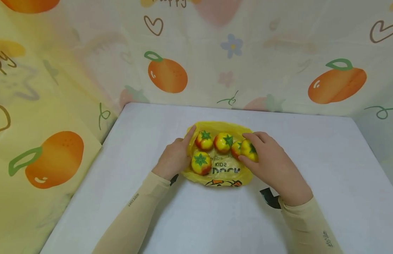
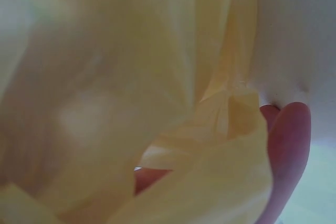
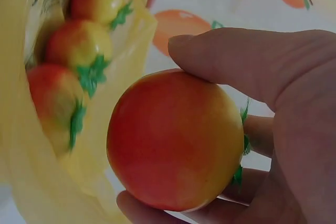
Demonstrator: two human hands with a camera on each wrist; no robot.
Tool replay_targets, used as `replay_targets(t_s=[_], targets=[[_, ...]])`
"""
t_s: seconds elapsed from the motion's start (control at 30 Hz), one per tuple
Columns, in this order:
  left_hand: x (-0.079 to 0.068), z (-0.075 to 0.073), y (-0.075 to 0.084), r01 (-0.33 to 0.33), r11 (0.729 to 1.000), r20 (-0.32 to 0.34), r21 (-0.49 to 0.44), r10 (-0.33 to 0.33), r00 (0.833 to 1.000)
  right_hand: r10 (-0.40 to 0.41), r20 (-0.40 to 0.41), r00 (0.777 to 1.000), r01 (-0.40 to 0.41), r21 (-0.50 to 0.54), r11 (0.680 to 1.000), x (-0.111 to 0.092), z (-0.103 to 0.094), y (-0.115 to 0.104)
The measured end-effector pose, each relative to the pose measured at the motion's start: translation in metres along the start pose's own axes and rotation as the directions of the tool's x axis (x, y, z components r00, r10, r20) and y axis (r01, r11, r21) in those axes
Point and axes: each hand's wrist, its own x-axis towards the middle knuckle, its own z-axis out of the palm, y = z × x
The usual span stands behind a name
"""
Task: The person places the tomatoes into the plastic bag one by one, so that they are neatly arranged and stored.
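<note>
My right hand (image 1: 272, 160) grips a red-and-yellow toy tomato (image 3: 176, 140) between thumb and curled fingers, its green leafy top turned toward the palm. In the head view this tomato is at the right side of an open yellow plastic bag (image 1: 226, 178) and partly covers another one. Several similar tomatoes (image 1: 201, 163) with green star-shaped tops lie inside the bag. At the bag's left edge, my left hand (image 1: 174, 158) holds the film, its index finger stretched along the rim. Thin yellow film hides most of that hand in the left wrist view.
The bag lies on a white table (image 1: 196, 218) and bears dark printed letters and a cartoon figure near its front edge. Behind and to the left hangs a cloth backdrop (image 1: 196, 42) printed with oranges, hearts and flowers. A dark strap (image 1: 270, 198) shows under the right wrist.
</note>
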Motion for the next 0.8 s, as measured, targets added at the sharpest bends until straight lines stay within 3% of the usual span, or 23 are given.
replay_targets(t_s=[0.47, 0.8], targets=[[0.0, -0.001, 0.0, 0.009, 1.0, 0.009, -0.003, -0.009, 1.0, -0.086, 0.041, 0.995, 0.086, -0.002, 0.996, 0.015, 0.033, -0.026], [0.001, -0.001, 0.0, 0.008, 1.0, 0.01, 0.004, -0.008, 1.0, -0.158, 0.043, 0.986, 0.16, -0.042, 0.986, 0.018, 0.054, -0.028]])
